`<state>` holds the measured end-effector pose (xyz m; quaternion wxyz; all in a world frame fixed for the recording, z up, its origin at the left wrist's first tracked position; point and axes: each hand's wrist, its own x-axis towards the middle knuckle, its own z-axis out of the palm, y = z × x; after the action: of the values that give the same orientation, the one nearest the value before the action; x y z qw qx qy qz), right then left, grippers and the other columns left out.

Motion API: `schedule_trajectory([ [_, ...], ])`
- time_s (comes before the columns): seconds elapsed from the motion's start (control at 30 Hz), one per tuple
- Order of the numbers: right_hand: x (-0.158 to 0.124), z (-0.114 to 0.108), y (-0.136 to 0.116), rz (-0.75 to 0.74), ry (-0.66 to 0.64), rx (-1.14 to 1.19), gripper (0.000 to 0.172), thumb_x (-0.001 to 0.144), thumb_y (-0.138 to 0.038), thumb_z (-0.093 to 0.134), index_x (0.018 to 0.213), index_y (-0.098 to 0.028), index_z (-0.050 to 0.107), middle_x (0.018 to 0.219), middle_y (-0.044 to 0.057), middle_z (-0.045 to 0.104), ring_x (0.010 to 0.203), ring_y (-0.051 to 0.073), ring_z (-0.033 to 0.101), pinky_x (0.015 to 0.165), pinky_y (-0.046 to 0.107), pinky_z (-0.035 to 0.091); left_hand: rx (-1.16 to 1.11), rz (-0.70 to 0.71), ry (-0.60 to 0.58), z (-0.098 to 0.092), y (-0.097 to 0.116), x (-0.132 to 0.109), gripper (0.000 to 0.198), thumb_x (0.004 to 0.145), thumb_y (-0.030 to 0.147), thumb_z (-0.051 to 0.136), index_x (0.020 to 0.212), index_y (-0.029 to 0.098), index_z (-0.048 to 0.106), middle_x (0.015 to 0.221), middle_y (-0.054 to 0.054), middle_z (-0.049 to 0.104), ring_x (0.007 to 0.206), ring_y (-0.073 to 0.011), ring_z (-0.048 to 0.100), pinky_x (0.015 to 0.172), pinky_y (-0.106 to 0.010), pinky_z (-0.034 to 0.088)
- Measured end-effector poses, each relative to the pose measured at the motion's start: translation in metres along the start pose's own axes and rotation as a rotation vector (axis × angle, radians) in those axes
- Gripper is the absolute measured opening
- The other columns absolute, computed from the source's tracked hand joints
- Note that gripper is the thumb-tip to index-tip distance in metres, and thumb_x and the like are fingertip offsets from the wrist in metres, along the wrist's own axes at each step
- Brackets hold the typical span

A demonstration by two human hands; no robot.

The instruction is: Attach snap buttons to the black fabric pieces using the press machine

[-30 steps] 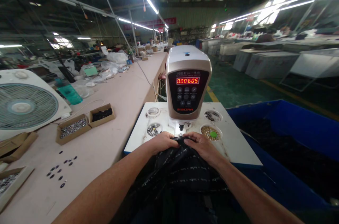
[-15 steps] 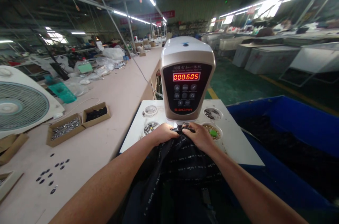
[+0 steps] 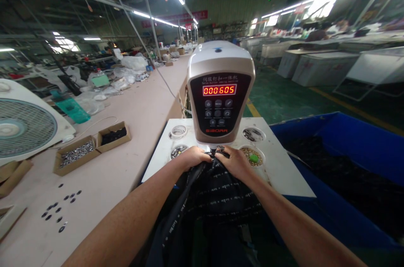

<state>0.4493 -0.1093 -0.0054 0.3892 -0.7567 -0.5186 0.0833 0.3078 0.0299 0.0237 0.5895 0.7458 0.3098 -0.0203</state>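
Note:
A dark garment (image 3: 217,187) with rows of small white lettering hangs from both hands toward my lap. My left hand (image 3: 196,157) pinches its upper edge on the left. On the right, my right hand (image 3: 235,161) grips the same edge, thumb and fingers closed. Both hands are close together beneath the head of a button-fastening machine (image 3: 221,109), whose red display reads 000605. The fabric edge lies at the machine's working point, where my fingers partly hide it. Whether a fastener sits there I cannot make out.
The white machine top (image 3: 290,178) has round wells, one with brass-coloured pieces and a green object (image 3: 253,158). Left, a long table (image 3: 126,174) carries cardboard boxes of metal parts (image 3: 77,153), scattered dark discs (image 3: 56,208) and a fan (image 3: 28,124). A blue bin (image 3: 325,122) stands right.
Both hands keep their hold on the garment under the machine head. The view shifts slightly, and the display still reads 000605.

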Motion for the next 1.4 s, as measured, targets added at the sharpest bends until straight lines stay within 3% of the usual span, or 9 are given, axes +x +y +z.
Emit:
schedule_trajectory([
  [0.33,-0.002,0.005,0.010,-0.065,-0.029,-0.109,0.023,0.093,-0.035,0.060,0.106,-0.026,0.077,0.106,0.006,0.077,0.101,0.028,0.071,0.087,0.035,0.051,-0.077,-0.045,-0.055,-0.002,-0.008,0.002,0.026,0.062,0.036,0.073,0.073,0.014,0.065,0.068,-0.002,0.066,0.066,-0.0203,0.060,0.066,-0.030,0.048],
  [0.57,-0.003,0.008,0.011,-0.085,-0.050,-0.101,0.025,0.095,-0.034,0.058,0.110,-0.028,0.077,0.109,0.006,0.076,0.102,0.027,0.070,0.091,0.036,0.050,-0.007,0.077,-0.028,-0.011,-0.022,0.000,0.033,0.061,0.040,0.079,0.077,0.015,0.064,0.067,0.002,0.061,0.064,-0.0169,0.056,0.063,-0.027,0.042],
  [0.77,-0.004,0.006,0.012,-0.102,-0.070,-0.086,0.026,0.096,-0.033,0.055,0.109,-0.028,0.077,0.111,0.004,0.076,0.104,0.026,0.069,0.091,0.035,0.051,-0.023,0.113,-0.014,-0.013,-0.035,0.003,0.039,0.060,0.042,0.078,0.085,0.016,0.063,0.076,0.001,0.064,0.073,-0.0182,0.059,0.070,-0.027,0.044],
  [1.4,-0.003,0.009,0.016,-0.103,-0.060,-0.051,0.027,0.096,-0.033,0.054,0.109,-0.026,0.077,0.111,0.005,0.076,0.104,0.026,0.070,0.092,0.034,0.052,-0.028,0.114,0.007,-0.010,-0.040,0.007,0.040,0.059,0.041,0.078,0.086,0.015,0.066,0.078,-0.001,0.068,0.074,-0.0196,0.062,0.070,-0.028,0.047],
])
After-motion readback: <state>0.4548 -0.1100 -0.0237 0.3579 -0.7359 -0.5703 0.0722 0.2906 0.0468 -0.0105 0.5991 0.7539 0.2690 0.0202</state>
